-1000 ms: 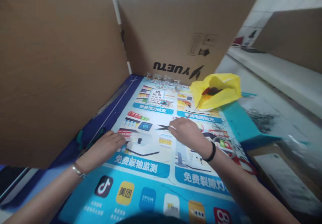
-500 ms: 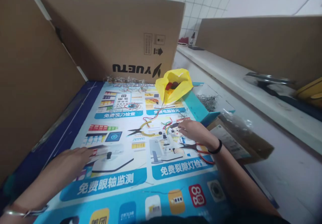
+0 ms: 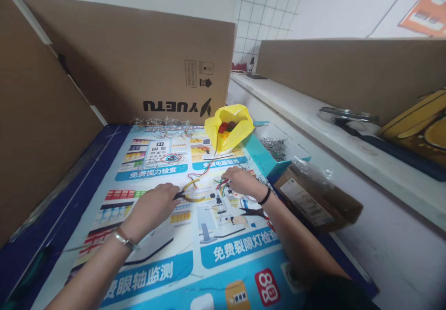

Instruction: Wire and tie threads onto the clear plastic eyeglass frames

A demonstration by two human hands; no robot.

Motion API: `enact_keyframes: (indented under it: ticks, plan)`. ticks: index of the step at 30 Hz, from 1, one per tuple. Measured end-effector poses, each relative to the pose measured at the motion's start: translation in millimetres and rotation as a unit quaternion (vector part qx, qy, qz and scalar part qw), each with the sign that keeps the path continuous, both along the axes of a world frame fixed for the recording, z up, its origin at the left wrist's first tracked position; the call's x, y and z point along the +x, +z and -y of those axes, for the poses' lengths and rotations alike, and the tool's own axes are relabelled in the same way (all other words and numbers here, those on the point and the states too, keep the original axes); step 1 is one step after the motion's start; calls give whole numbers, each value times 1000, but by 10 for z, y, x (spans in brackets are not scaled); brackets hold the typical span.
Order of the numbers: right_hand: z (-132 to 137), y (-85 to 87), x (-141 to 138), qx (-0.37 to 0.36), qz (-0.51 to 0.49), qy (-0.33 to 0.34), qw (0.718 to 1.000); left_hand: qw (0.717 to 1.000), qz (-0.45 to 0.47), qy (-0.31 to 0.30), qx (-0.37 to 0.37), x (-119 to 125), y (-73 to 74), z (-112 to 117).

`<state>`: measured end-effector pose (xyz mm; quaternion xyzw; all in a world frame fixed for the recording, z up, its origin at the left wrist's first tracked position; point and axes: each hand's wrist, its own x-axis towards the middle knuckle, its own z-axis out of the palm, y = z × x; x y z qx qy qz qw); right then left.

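My left hand (image 3: 153,205) lies on the printed poster mat (image 3: 223,249), its fingers curled round the black jaw end of yellow-handled pliers (image 3: 191,194). My right hand (image 3: 240,180) is just to the right, pinching a small bundle of coloured wires (image 3: 220,185). A thin red and yellow wire (image 3: 209,164) runs from there up toward an open yellow bag (image 3: 240,119) with red and dark pieces inside. Red-handled scissors (image 3: 253,212) lie on the mat under my right forearm.
Tall cardboard sheets stand at the left (image 3: 31,129) and at the back (image 3: 139,64). A teal box (image 3: 266,159) with metal bits and a brown parcel under clear plastic (image 3: 313,198) sit right of the mat. A white ledge (image 3: 313,110) runs along the right.
My left hand has moved right and up across the mat to the pliers' jaws. The right hand has shifted slightly left with the wires. The camera has turned to the right.
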<state>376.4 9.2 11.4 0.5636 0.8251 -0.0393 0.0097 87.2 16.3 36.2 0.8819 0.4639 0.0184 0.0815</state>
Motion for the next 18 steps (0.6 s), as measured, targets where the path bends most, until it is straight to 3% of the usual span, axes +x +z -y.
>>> enact_keyframes:
  ticks: [7,11,18]
  plan:
    - [67,-40,82,-65,-33,8,997,997,20,-74,19,227,-351,-111]
    - [94,28,144,-106,-41,21,993,994,48,-95,13,269,-383,-63]
    - [189,116,54,-44,-11,19,999,989,105,-94,-52,216,-397,-39]
